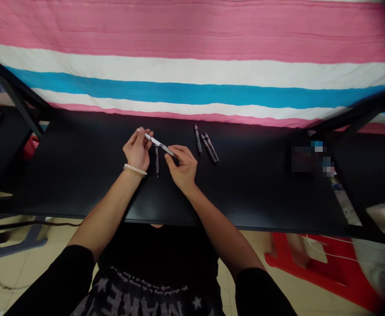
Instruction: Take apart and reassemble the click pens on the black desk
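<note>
Between my two hands a white and grey pen (157, 143) slants down to the right above the black table. My left hand (137, 149), with beaded bracelets at the wrist, pinches its upper-left end. The lower-right end is gripped by my right hand (182, 166), whose fingers partly hide it. Just below the held pen, a dark pen (157, 162) lies on the table between my hands. To the right of my right hand lie another dark pen (198, 139) and, close beside each other, two more pens (210, 149).
A black table (251, 188) spans the view. Behind it hangs a pink, white and blue striped cloth (192, 94). Black metal bars stand at both sides. A blurred-out item (306, 160) is at the table's right end. A red stool (324, 272) stands below right.
</note>
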Motion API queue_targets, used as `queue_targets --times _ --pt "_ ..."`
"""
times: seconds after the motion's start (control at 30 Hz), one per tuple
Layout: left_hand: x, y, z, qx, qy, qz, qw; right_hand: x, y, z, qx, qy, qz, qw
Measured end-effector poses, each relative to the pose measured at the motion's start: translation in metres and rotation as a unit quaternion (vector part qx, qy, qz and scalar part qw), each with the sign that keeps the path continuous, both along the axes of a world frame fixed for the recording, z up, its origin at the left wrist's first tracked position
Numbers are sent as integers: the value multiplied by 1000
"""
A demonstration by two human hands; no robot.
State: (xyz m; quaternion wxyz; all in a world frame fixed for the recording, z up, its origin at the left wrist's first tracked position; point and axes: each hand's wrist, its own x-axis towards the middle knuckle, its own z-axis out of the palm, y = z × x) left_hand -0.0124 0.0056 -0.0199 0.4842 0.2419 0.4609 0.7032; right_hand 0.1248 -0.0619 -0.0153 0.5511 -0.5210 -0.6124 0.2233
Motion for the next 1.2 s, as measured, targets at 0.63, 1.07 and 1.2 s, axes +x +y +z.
queue_targets --times 0.63,1.07,1.2 --pt "1 0 2 -8 -47 -6 999 1 0 -12 -70 39 21 997" --pt "12 -7 18 -24 -125 6 992 4 -2 -11 -98 36 1 994" --pt "13 -7 16 -21 -129 1 991 6 -2 -11 -104 19 2 994"
